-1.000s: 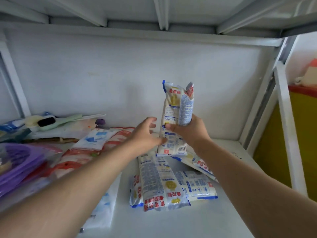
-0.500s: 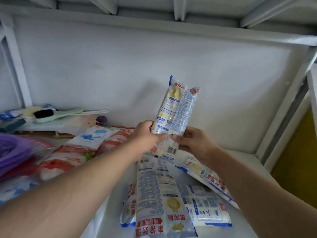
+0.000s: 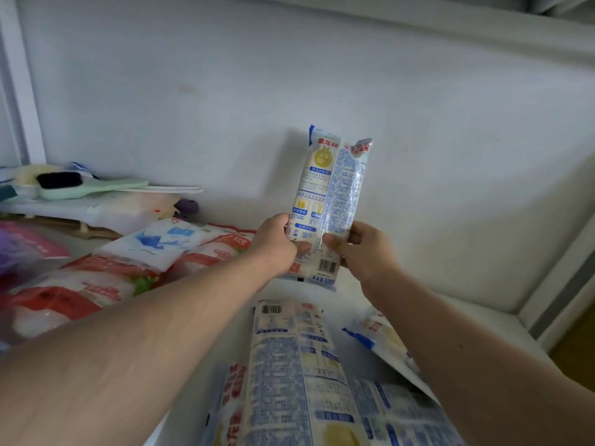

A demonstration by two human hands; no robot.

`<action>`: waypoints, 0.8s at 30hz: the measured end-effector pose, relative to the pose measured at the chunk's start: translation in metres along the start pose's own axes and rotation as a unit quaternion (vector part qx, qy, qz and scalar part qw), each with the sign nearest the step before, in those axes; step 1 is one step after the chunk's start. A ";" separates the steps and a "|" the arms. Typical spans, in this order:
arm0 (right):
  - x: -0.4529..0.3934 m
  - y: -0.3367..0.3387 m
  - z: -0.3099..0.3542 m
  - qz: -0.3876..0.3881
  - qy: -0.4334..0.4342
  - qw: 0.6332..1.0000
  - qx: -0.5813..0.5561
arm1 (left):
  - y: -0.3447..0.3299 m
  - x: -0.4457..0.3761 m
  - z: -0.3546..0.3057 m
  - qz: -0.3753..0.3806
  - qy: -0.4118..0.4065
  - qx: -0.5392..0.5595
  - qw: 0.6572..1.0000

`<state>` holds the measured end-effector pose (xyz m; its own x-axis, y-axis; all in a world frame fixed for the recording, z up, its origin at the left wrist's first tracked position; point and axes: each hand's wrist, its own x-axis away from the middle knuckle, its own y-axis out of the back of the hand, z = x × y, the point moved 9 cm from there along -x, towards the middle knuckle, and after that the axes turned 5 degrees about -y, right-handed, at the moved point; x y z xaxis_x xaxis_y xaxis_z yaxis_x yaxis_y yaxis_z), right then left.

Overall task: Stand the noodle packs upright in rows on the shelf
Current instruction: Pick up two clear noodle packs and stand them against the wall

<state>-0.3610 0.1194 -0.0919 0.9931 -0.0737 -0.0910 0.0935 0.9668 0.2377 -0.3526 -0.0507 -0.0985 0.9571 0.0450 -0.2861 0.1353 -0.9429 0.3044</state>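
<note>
My left hand (image 3: pixel 277 244): fingers curled round the lower left edge of the noodle pack (image 3: pixel 328 201), thumb across its printed face. My right hand (image 3: pixel 363 252): thumb and fingers pinching the lower right edge of the same pack, at about the same height. Noodle pack, held: upright with a slight lean to the right, blue and white print, yellow badge near the top, barcode near the bottom; it stands at the far middle of the shelf (image 3: pixel 325 292), close before the white back wall (image 3: pixel 322 75); whether its bottom end touches the shelf board I cannot tell. Flat noodle packs (image 3: pixel 289 375), near middle: several lying on the shelf board under my forearms, one long pack on top with its barcode end pointing far, others partly beneath it to the right and left. One more pack (image 3: pixel 383 344), right of these: lying flat, half hidden by my right forearm. Red and white bags (image 3: pixel 96 284), left: a heap lying flat, overlapping. Blue and white bag (image 3: pixel 167 243): on top of that heap, far end. Purple item (image 3: pixel 16 252), far left edge: blurred, not identifiable. Brush with green handle (image 3: pixel 80 186), far left: lying on a pile of pale things against the wall, dark bristle patch facing up. Shelf frame post (image 3: pixel 560 291), right: white, slanting up to the right.
</note>
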 end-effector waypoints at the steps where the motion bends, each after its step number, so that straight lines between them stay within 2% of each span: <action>1: -0.004 -0.001 0.000 -0.001 -0.002 1.000 -0.004 | 0.000 -0.005 0.001 -0.003 -0.002 0.004 1.000; 8: -0.025 -0.003 -0.017 -0.028 -0.016 0.999 -0.017 | -0.008 -0.030 0.012 0.006 -0.004 -0.006 1.000; 14: -0.031 -0.006 -0.032 -0.021 -0.035 0.999 -0.010 | -0.019 -0.033 0.028 0.018 0.007 -0.017 1.000; 24: -0.057 -0.008 -0.034 -0.029 -0.044 0.998 0.016 | -0.023 -0.054 0.037 -0.003 0.024 -0.024 0.999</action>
<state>-0.4208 0.1239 -0.1220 0.9881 -0.1527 -0.0207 0.1527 0.9522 0.2646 -0.4166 -0.0436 -0.1241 0.9675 0.0677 -0.2436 0.1521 -0.9256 0.3466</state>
